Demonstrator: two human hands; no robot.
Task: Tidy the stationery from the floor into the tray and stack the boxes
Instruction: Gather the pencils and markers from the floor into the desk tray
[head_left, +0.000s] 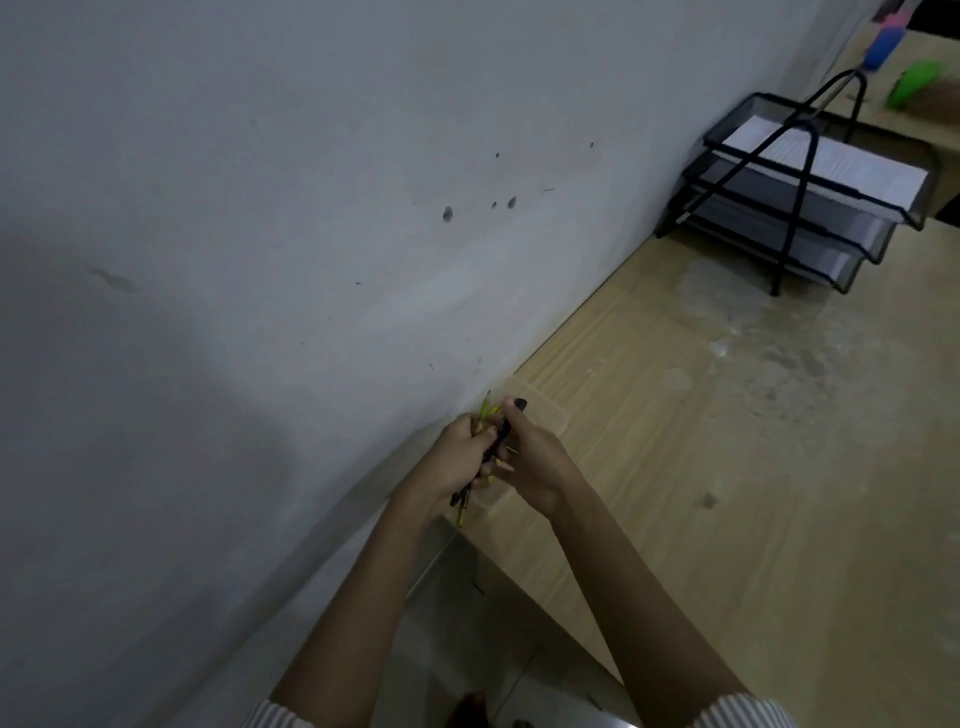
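My left hand (456, 456) grips a bunch of pencils and pens (485, 413), yellow tips sticking up and dark ends hanging below the fist. My right hand (532, 457) is closed on a black pen (503, 434) in the same bunch. Both hands hover over a clear plastic tray (550, 418) that lies on the wooden desk (727, 467) beside the wall. The tray is see-through and partly hidden by my hands.
A black mesh three-tier paper rack (810, 202) with white sheets stands at the far end of the desk. Beyond it lie a blue bottle (883, 44) and a green object (917, 88). The grey wall (260, 260) runs along the left. Floor tiles (467, 649) show below the desk corner.
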